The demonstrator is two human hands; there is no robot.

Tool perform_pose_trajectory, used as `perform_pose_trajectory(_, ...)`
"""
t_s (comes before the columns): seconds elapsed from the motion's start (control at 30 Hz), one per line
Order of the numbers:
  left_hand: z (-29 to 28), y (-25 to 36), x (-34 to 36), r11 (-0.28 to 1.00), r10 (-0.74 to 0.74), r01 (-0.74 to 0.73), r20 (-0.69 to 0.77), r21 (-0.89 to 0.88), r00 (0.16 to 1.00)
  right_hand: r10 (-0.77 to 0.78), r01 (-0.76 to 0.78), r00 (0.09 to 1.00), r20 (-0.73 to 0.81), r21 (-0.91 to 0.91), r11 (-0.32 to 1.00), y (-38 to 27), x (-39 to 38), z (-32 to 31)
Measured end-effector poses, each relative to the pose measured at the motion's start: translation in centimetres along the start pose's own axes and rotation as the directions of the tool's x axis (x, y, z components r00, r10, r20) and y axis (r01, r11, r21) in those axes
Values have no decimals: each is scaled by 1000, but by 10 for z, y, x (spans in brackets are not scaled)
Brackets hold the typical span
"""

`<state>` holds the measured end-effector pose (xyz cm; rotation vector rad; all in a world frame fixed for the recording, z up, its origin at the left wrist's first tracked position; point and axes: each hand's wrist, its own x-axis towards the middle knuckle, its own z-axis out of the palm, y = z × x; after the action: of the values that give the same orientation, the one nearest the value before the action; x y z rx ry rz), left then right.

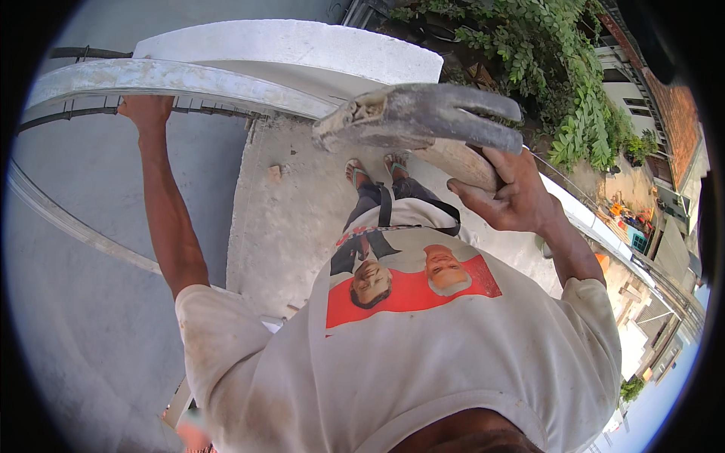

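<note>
In my raised right hand (pixel 517 196) is a claw hammer (pixel 423 117), held close to the camera by its pale wooden handle (pixel 464 164). The worn grey head spans the upper middle, its split claw pointing right. My left arm stretches forward to the far left, where my left hand (pixel 149 109) is closed at a long silvery metal bar (pixel 143 75). That bar hides part of its fingers. A thin dark rod with short wire ties runs just under the bar, next to the same hand. Behind the bar stands a thick white slab (pixel 302 49).
I stand in sandals on a rough concrete ledge (pixel 291 211). A smooth grey surface (pixel 91 196) lies beyond its left edge, crossed by another metal bar (pixel 83 226). Leafy plants (pixel 544 68), buildings and a yard lie outside on the right, past a pale edge.
</note>
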<state>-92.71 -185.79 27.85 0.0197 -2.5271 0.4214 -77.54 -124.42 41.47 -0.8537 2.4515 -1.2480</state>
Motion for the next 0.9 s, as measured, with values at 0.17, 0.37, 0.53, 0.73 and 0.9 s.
perform_pose_trajectory(0.17, -4, 19, -19, 970, -231, 242, 191, -35, 954, 590, -636, 738, 327, 47, 770, 80, -97, 77)
perform_pose_trajectory(0.37, 9, 79, -172, 686, -646, 629, 92, -367, 758, 867, -783, 484, 113, -385, 488, 209, -241, 138)
perform_pose_trajectory(0.53, -26, 212, -441, 391, -196, 920, 978, 8, 75, 955, -959, -227, 193, -217, -184, 250, -334, 139)
perform_pose_trajectory(0.73, -167, 373, -661, 256, 366, 929, 863, 268, -350, 987, -899, -95, 128, -438, -30, 306, -467, 128)
perform_pose_trajectory(0.9, -226, 500, -670, -65, 308, 863, 832, 501, -460, 873, -760, 289, 393, -460, 459, 412, -558, 102)
